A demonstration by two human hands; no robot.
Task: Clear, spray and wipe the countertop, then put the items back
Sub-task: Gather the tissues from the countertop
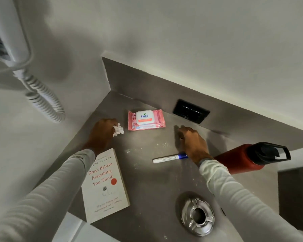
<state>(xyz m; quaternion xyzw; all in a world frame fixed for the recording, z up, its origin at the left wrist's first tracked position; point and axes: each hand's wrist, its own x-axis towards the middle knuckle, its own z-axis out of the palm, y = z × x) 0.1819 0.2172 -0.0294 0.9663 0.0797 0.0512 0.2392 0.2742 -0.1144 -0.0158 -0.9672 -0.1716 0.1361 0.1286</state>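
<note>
A: Which step is in hand?

B: Clearing, by the look of it. The countertop [147,180] is still loaded and flecked with white crumbs; no spray bottle is seen. A crumpled white tissue [118,129] is pinched in the left hand [101,133], just left of the wipes pack [146,120].

A: Right hand?

B: The right hand [193,144] is held knuckles-up to the right of the wipes pack, fingers curled under. Whether anything is gripped cannot be told. The blue cap end of the marker [170,158] is hidden under the heel of that hand; contact cannot be confirmed.

A: Landmark layout?

B: All relative to the wipes pack, which lies flat near the back wall. The book [105,186] is set below-left of it, overhanging the front edge. The marker lies below-right. The red bottle [243,159] lies on its side further right, black lid pointing away. The chrome ashtray [198,216] sits well below-right, near the front edge. A black wall plate [191,110] is fixed just right of the pack, on the backsplash.

A: Next move?

B: Judged: the tissue is to be binned, then each item lifted off. The marker is probably nearest to being taken.

A: Obstructions?

B: The bottle could roll if nudged. The book's overhang is a tip risk. A coiled cord [44,96] hangs upper left of the pack, clear of the surface.
</note>
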